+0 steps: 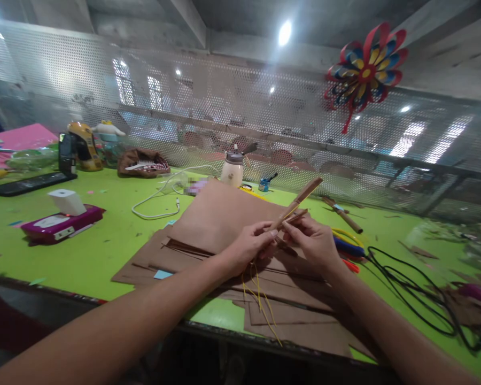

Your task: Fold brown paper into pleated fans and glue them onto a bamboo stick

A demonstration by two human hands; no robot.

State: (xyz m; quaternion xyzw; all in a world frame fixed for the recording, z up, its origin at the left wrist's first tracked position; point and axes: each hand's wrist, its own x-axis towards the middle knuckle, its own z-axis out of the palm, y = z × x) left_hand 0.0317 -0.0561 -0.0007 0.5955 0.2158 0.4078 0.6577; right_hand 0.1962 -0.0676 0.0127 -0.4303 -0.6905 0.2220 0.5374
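Observation:
Above a stack of brown paper sheets (224, 214), my left hand (250, 243) pinches a folded brown paper strip (300, 199) that points up and to the right. My right hand (315, 243) is closed on the lower part of the same folded piece, where a shorter flap sticks out. A yellow string (260, 299) hangs below my left hand over the paper, and a yellow line also runs along the strip. My fingers hide how the folds and the string join.
Right of the paper lie a blue-handled tool (349, 247), a black cable (417, 294) and a brown paper roll (347, 218). A purple power strip (64, 223) with a white plug sits left. Behind stand a cream jug (232, 170) and a mesh screen (224, 112). A paper flower (366, 72) hangs above.

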